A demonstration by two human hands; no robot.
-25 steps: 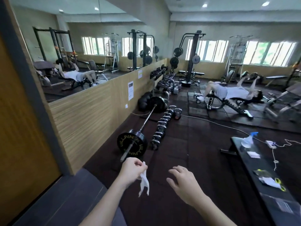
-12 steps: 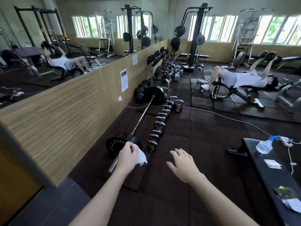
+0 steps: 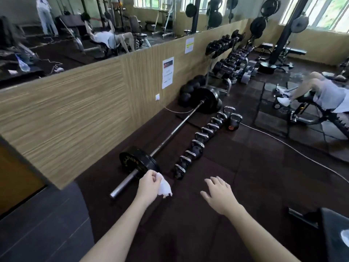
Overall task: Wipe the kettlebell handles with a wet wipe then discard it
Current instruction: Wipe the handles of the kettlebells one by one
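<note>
A row of several black kettlebells [image 3: 198,146] with shiny metal handles runs diagonally across the dark rubber floor, ahead of me. One more kettlebell [image 3: 234,122] stands apart at the row's far right end. My left hand [image 3: 149,185] is closed on a crumpled white wet wipe [image 3: 164,187], held in the air just short of the nearest kettlebell [image 3: 179,170]. My right hand [image 3: 219,193] hovers open, palm down, to the right of the row and holds nothing.
A loaded barbell [image 3: 170,135] lies on the floor left of the kettlebells, along a wood-panelled wall [image 3: 79,114] with a mirror above. A dumbbell rack [image 3: 226,59] stands further back. A person lies on a bench [image 3: 317,103] at the right. A white cable [image 3: 294,148] crosses the floor. A black bench [image 3: 332,233] is at bottom right.
I have moved closer to the kettlebell row and the view has tilted down. My left hand has bunched the hanging wipe into its fist. The right hand stays open.
</note>
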